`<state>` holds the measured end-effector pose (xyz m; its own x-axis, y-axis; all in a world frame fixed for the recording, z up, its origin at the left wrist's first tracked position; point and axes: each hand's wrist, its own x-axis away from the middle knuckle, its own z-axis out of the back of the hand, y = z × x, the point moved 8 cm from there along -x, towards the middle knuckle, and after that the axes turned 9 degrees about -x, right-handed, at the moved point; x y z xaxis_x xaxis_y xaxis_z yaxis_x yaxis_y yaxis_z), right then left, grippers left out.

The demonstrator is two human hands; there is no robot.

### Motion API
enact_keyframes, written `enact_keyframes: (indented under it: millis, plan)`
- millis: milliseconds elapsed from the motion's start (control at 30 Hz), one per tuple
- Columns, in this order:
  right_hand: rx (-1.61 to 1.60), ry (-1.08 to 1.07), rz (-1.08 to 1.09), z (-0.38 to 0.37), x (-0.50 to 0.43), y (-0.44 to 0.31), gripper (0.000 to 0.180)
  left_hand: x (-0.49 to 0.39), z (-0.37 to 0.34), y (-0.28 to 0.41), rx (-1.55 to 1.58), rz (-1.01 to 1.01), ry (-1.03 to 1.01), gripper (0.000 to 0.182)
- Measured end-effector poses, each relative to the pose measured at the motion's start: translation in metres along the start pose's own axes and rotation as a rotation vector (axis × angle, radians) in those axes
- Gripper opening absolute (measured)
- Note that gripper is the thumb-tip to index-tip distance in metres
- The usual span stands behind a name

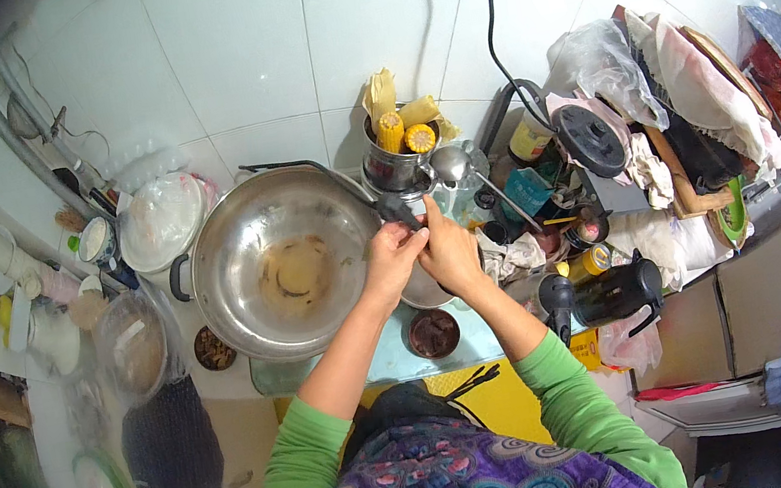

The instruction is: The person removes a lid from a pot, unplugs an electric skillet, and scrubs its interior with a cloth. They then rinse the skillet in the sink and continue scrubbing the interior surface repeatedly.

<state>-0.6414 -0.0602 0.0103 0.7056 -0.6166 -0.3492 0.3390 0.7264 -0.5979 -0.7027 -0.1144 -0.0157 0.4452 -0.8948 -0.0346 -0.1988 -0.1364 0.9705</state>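
Close together over the worktop, my left hand (392,255) and my right hand (450,246) meet at a black plug-like connector (394,207) on a black cord. The left fingers wrap its lower end. My right index finger points away from me, while the other right fingers curl at the connector's tip, partly hidden. To the left sits a wide steel wok (295,266) with a little brownish liquid in it. Beyond my hands, a steel pot (394,167) holds corn cobs (391,132) and husks. Under my hands a pale round dish (428,291) is mostly covered.
A ladle (453,165) rests right of the pot. Near the front edge is a bowl of dark contents (433,334); a small bowl (214,348) sits below the wok. A black jug (617,290), jars and cloths crowd the right. A covered bowl (133,347) stands left.
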Motion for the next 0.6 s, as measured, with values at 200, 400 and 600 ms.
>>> enact_keyframes:
  millis: [200,400,600]
  plan:
    - [0.014,0.106,-0.195,-0.016,-0.013,0.057,0.034,0.043,0.043,-0.004,-0.378,-0.075,0.128,0.058]
    - [-0.022,-0.015,-0.284,-0.046,-0.026,0.093,0.036,0.128,0.285,0.059,-1.124,-0.23,1.132,0.041]
    - [-0.513,-0.202,-0.477,-0.087,-0.038,0.101,0.04,0.133,0.396,0.001,-0.629,0.39,1.059,0.033]
